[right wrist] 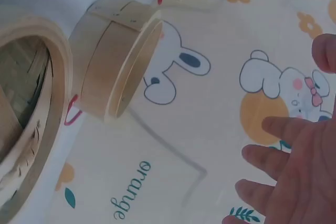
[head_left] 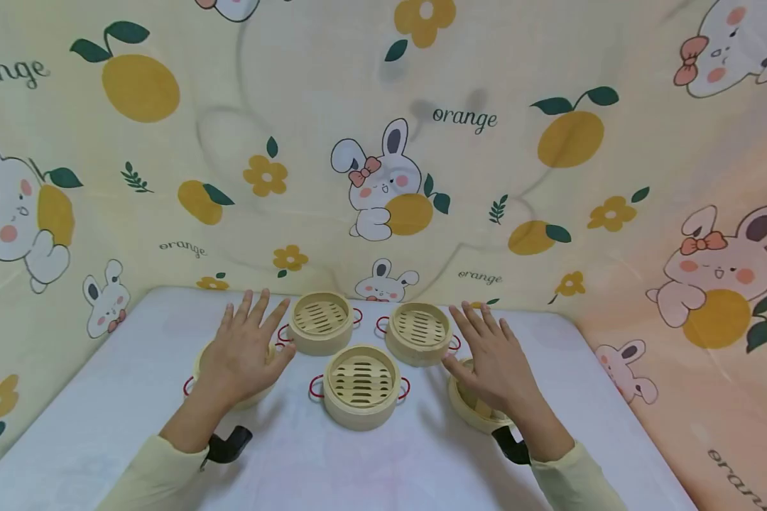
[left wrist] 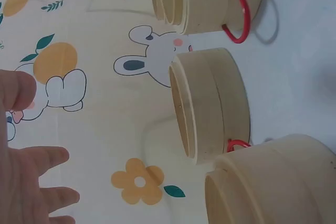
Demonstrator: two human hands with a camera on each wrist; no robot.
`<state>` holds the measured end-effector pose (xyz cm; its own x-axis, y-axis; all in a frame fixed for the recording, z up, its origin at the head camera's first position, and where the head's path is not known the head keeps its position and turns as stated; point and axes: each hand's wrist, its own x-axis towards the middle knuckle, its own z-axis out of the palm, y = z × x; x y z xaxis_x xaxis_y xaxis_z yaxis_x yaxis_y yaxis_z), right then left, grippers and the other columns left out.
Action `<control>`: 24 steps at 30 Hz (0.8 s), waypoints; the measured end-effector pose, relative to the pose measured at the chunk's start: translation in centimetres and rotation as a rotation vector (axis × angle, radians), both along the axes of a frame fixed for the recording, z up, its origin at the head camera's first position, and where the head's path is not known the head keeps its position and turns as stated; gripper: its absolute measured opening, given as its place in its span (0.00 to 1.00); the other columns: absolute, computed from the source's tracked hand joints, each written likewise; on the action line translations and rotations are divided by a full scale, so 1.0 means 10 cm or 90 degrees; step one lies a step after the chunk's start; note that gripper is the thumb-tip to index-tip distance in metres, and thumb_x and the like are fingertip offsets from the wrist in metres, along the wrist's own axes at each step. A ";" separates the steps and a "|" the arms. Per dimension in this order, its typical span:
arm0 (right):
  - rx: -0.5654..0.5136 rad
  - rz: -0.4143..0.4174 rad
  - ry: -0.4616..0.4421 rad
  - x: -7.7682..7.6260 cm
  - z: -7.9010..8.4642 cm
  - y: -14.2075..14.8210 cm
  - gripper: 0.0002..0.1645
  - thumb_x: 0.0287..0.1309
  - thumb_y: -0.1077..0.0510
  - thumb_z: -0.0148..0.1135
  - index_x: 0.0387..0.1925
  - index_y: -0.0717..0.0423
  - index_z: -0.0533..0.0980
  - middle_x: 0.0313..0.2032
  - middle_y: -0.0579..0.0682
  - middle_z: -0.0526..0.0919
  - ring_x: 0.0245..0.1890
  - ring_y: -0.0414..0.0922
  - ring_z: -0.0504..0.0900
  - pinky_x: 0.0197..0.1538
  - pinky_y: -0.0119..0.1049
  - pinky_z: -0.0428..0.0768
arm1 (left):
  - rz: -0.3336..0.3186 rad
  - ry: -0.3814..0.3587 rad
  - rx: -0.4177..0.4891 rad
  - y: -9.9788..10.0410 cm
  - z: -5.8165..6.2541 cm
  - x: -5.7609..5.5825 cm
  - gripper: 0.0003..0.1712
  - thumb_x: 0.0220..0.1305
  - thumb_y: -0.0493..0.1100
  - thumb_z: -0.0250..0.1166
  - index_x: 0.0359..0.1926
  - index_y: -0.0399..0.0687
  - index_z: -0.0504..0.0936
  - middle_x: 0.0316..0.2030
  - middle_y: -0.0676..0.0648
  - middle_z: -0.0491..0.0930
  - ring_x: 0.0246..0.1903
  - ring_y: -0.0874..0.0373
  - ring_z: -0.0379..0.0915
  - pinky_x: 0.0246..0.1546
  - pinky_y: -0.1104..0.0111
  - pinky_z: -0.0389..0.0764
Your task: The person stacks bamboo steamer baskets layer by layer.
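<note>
Both hands hover with fingers spread, holding nothing. My left hand (head_left: 246, 355) is above a bamboo steamer basket (head_left: 256, 399), which it mostly hides in the head view. My right hand (head_left: 492, 358) hangs over another steamer basket (head_left: 469, 411) at the right, partly covered. Between the hands stands a round front steamer basket (head_left: 361, 387) with slotted slats and red side handles. Behind it are a back-left steamer basket (head_left: 321, 323) and a back-right steamer basket (head_left: 418, 333). In the right wrist view, the near basket (right wrist: 60, 77) shows a woven inside.
The baskets stand on a white-covered table (head_left: 358, 468). A cloth (head_left: 307, 106) printed with rabbits and oranges hangs behind and beside it. Black wrist mounts (head_left: 230, 446) sit under the wrists at the sleeve ends.
</note>
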<state>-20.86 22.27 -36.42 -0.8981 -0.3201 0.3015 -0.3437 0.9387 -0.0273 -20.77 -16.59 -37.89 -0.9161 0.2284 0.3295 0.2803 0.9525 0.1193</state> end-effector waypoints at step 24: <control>-0.198 0.083 -0.101 0.06 -0.17 -0.16 0.50 0.48 0.42 0.69 0.71 0.47 0.59 0.66 0.56 0.68 0.66 0.58 0.66 0.61 0.60 0.70 | -0.037 0.062 0.046 -0.20 -0.23 0.08 0.28 0.54 0.58 0.64 0.51 0.46 0.80 0.45 0.45 0.80 0.46 0.45 0.76 0.41 0.50 0.78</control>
<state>-20.27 20.66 -38.11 -0.8993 -0.3498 0.2626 -0.4284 0.8257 -0.3671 -19.93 -18.62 -40.18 -0.8652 0.2524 0.4332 0.3483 0.9241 0.1573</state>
